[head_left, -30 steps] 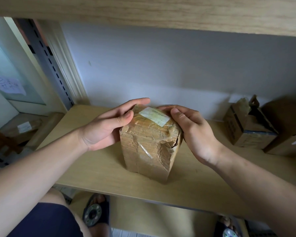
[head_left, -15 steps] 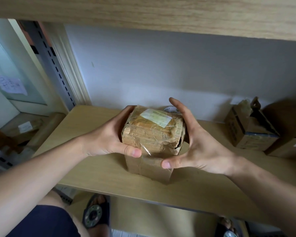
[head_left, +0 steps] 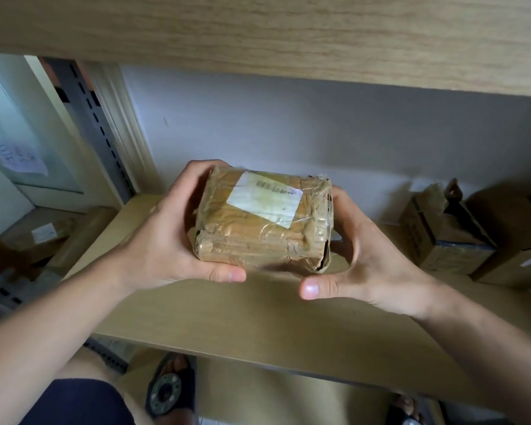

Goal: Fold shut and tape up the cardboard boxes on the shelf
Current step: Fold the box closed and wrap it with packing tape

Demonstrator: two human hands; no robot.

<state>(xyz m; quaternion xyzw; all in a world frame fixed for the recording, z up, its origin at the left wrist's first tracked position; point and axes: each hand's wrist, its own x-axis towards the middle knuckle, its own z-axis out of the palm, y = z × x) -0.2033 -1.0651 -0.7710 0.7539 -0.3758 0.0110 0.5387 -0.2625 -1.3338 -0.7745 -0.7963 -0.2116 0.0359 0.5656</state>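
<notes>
Fingers of the left hand (head_left: 166, 240) curl around the left end of the crumpled brown tape-wrapped cardboard box (head_left: 262, 220), held above the pale wooden shelf (head_left: 258, 314); the right hand (head_left: 365, 259) cups its right end. It looks light, slick with tape, slightly crushed, best gripped at both ends. An open box (head_left: 442, 231) waits far right.

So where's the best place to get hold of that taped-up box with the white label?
Probably by its two short ends, coming in from left and right, as the left hand and right hand do on the taped box. Those ends are flat and opposite; the wrinkled tape on top looks slippery.
</notes>
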